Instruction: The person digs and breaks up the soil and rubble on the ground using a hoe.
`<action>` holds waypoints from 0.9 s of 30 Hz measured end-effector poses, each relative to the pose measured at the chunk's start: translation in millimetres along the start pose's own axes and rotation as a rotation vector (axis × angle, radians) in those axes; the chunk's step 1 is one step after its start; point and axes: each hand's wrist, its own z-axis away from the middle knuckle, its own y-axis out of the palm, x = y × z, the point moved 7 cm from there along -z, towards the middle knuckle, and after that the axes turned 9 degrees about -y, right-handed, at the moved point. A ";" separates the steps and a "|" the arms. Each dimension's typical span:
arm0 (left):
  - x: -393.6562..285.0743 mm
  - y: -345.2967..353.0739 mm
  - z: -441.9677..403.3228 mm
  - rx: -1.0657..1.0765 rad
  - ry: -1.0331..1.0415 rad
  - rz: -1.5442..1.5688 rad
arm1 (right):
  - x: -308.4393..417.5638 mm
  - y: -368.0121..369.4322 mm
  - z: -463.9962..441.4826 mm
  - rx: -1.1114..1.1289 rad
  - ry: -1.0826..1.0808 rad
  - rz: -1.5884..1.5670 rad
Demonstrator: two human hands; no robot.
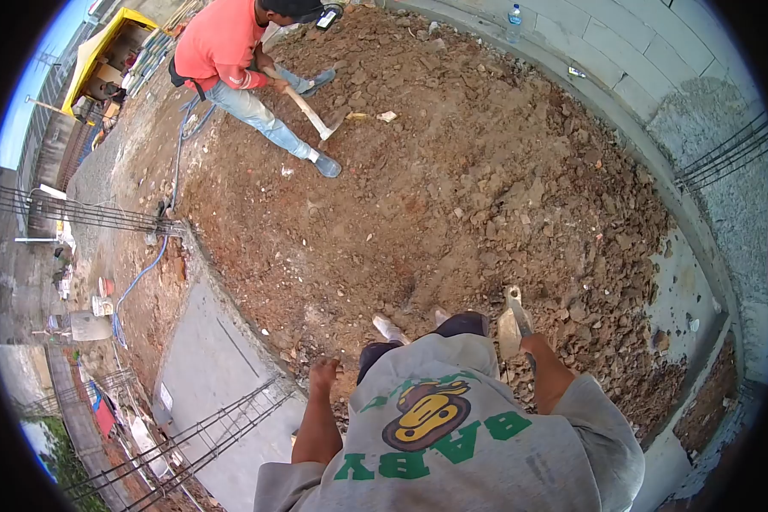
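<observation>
My right hand [535, 345] is closed around the handle of a hoe [509, 331]. The hoe's pale metal blade hangs over the soil beside my right leg, its ring-shaped eye at the top. On the other side of my body, my left hand [325, 372] hangs low with fingers curled and nothing visible in them. Loose brown soil [435, 213] spreads around my feet. Ahead to the left, a person in a coral shirt [222, 43] bends over and grips another hoe [309, 113], its head at the ground.
A block wall [606, 38] with a concrete footing curves along the right, a water bottle [514, 17] on its ledge. To the left lie a grey concrete slab [209, 341], protruding rebar [188, 439] and a blue hose [136, 286]. A yellow canopy [102, 43] stands at the far left.
</observation>
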 end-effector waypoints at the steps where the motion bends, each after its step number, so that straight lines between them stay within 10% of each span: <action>1: -4.5 -0.7 2.6 0.007 0.011 -0.054 | -1.3 13.4 1.6 0.013 0.063 -0.066; 4: -54.5 14.5 17.2 -0.014 0.169 -0.081 | -4.6 8.7 43.1 -0.018 0.383 -0.529; 8: -80.8 37.0 34.1 0.055 0.231 -0.051 | 33.8 -38.6 86.5 0.197 0.015 0.000; 12: -43.9 56.5 14.2 0.125 0.134 -0.077 | 12.1 -38.3 86.8 0.240 0.138 -0.154; 27: -110.1 42.0 -19.3 0.050 0.328 -0.253 | 28.9 -103.2 56.1 -0.224 0.320 -0.485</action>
